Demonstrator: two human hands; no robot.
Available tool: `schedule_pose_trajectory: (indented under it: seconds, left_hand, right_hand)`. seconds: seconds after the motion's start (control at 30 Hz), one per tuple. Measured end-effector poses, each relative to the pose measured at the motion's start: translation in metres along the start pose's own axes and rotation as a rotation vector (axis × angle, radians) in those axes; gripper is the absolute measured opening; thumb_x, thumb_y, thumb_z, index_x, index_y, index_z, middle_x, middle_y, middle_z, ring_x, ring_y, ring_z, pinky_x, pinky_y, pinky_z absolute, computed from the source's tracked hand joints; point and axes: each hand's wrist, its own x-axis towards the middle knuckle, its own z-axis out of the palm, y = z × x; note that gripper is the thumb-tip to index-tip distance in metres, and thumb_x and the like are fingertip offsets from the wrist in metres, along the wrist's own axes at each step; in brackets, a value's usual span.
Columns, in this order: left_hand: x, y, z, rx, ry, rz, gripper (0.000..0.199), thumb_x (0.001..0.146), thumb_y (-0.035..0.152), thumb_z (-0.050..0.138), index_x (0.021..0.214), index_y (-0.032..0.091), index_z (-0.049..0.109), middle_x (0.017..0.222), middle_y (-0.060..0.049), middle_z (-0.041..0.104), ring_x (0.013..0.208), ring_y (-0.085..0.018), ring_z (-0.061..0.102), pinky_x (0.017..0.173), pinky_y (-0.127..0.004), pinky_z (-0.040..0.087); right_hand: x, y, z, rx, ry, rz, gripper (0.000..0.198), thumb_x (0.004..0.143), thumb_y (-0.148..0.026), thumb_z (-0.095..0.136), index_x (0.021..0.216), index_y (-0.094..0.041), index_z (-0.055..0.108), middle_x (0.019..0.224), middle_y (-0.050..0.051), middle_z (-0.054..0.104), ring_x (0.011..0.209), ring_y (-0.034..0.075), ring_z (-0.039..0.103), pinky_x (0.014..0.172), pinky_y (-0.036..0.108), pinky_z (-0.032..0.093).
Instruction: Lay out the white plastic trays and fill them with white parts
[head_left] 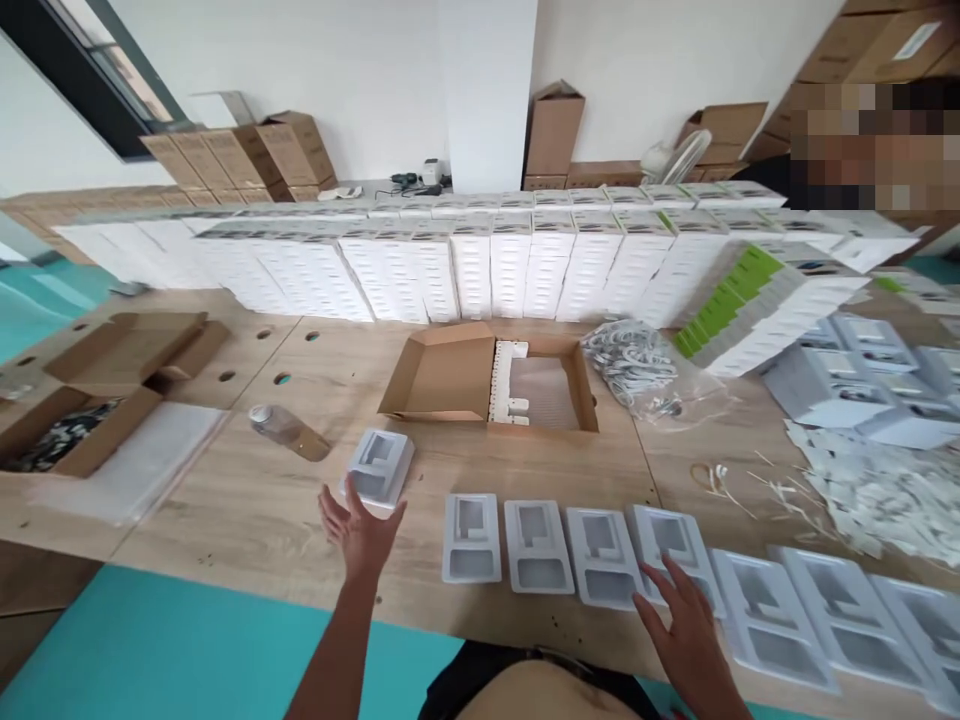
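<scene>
My left hand has its fingers spread at the near edge of a small stack of grey-white plastic trays; whether the fingertips touch it I cannot tell. Along the table's front edge runs a row of several similar moulded trays, beginning with one tray near the middle. Over that row, my right hand has its fingers apart, its fingertips at a tray and covering part of it. Neither hand appears to hold anything.
An open cardboard box with white parts lies mid-table, beside a bag of white cables. A bottle stands left. Stacked white boxes line the back. White scraps are heaped right. A person is at the far right.
</scene>
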Motion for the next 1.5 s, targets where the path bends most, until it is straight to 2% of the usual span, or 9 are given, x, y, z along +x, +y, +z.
schedule_pose_trajectory:
  seconds: [0.07, 0.17, 0.3, 0.4, 0.53, 0.73, 0.87, 1.07, 1.5]
  left_hand:
    - [0.025, -0.018, 0.008, -0.044, -0.094, -0.049, 0.115, 0.065, 0.054, 0.075, 0.152, 0.017, 0.01, 0.157, -0.024, 0.0, 0.147, -0.043, 0.004, 0.113, -0.06, 0.025]
    - [0.05, -0.038, 0.022, -0.18, -0.222, -0.049, 0.109, 0.061, 0.048, 0.078, 0.149, 0.019, 0.021, 0.149, -0.02, 0.02, 0.142, -0.035, 0.024, 0.112, -0.049, 0.033]
    - [0.066, -0.035, 0.022, -0.39, -0.141, -0.263, 0.087, 0.062, 0.045, 0.077, 0.138, 0.023, 0.04, 0.135, -0.013, 0.041, 0.137, -0.032, 0.032, 0.114, -0.047, 0.032]
    - [0.068, -0.014, 0.008, -0.682, -0.163, -0.432, 0.081, 0.071, 0.049, 0.07, 0.14, 0.023, 0.036, 0.134, -0.013, 0.048, 0.129, -0.031, 0.045, 0.108, -0.047, 0.039]
    - [0.048, 0.034, -0.014, -1.092, -0.33, -0.421, 0.062, 0.085, 0.047, 0.056, 0.14, 0.028, 0.035, 0.133, -0.009, 0.055, 0.118, -0.024, 0.058, 0.096, -0.038, 0.051]
    - [-0.001, 0.118, -0.043, -1.671, -0.668, -0.407, 0.066, 0.083, 0.033, 0.067, 0.142, 0.025, 0.039, 0.127, -0.011, 0.063, 0.117, -0.027, 0.059, 0.098, -0.039, 0.047]
    - [-0.019, 0.15, -0.049, -1.791, -0.731, -0.482, 0.077, 0.082, 0.034, 0.068, 0.149, 0.027, 0.028, 0.132, -0.013, 0.06, 0.12, -0.028, 0.058, 0.097, -0.04, 0.046]
    - [-0.034, 0.19, -0.054, -1.856, -0.647, -0.499, 0.124, 0.064, 0.022, 0.085, 0.153, 0.034, -0.002, 0.137, -0.012, 0.057, 0.125, -0.027, 0.055, 0.11, -0.042, 0.035]
    - [-0.044, 0.207, -0.062, -1.896, -0.722, -0.553, 0.081, 0.075, 0.021, 0.074, 0.145, 0.032, 0.036, 0.131, -0.007, 0.063, 0.123, -0.028, 0.056, 0.102, -0.038, 0.045]
  right_hand:
    - [0.004, -0.008, 0.003, 0.056, -0.021, -0.016, 0.049, 0.09, -0.052, 0.045, 0.123, -0.019, 0.061, 0.144, 0.016, 0.044, 0.135, 0.035, 0.04, 0.109, 0.06, 0.035]
    - [0.01, -0.022, 0.005, 0.136, -0.06, -0.021, 0.047, 0.089, -0.051, 0.048, 0.123, -0.021, 0.062, 0.142, 0.014, 0.047, 0.134, 0.033, 0.041, 0.109, 0.059, 0.037]
    - [0.027, -0.047, 0.002, 0.262, -0.112, 0.016, 0.046, 0.085, -0.052, 0.052, 0.119, -0.023, 0.065, 0.142, 0.012, 0.05, 0.133, 0.032, 0.044, 0.111, 0.058, 0.036]
    - [0.052, -0.089, -0.003, 0.437, -0.232, 0.088, 0.047, 0.083, -0.053, 0.053, 0.116, -0.023, 0.066, 0.135, 0.012, 0.057, 0.126, 0.031, 0.052, 0.104, 0.052, 0.045]
    - [0.099, -0.185, -0.016, 0.758, -0.477, 0.105, 0.048, 0.083, -0.053, 0.055, 0.117, -0.021, 0.064, 0.113, 0.011, 0.07, 0.104, 0.026, 0.065, 0.092, 0.042, 0.053]
    - [0.149, -0.291, -0.03, 1.196, -0.5, 0.013, 0.031, 0.082, -0.045, 0.064, 0.096, -0.018, 0.066, 0.089, 0.005, 0.071, 0.082, 0.021, 0.063, 0.081, 0.036, 0.051]
    - [0.153, -0.293, -0.04, 1.334, -0.473, 0.054, 0.023, 0.078, -0.04, 0.071, 0.083, -0.018, 0.067, 0.079, 0.003, 0.07, 0.078, 0.02, 0.061, 0.082, 0.036, 0.048]
    - [0.153, -0.281, -0.066, 1.339, -0.386, 0.131, 0.027, 0.081, -0.043, 0.07, 0.076, -0.018, 0.064, 0.073, 0.001, 0.067, 0.074, 0.018, 0.057, 0.075, 0.032, 0.046]
    - [0.143, -0.27, -0.067, 1.28, -0.271, 0.089, 0.028, 0.088, -0.045, 0.061, 0.09, -0.018, 0.066, 0.081, 0.002, 0.068, 0.077, 0.018, 0.057, 0.073, 0.03, 0.046]
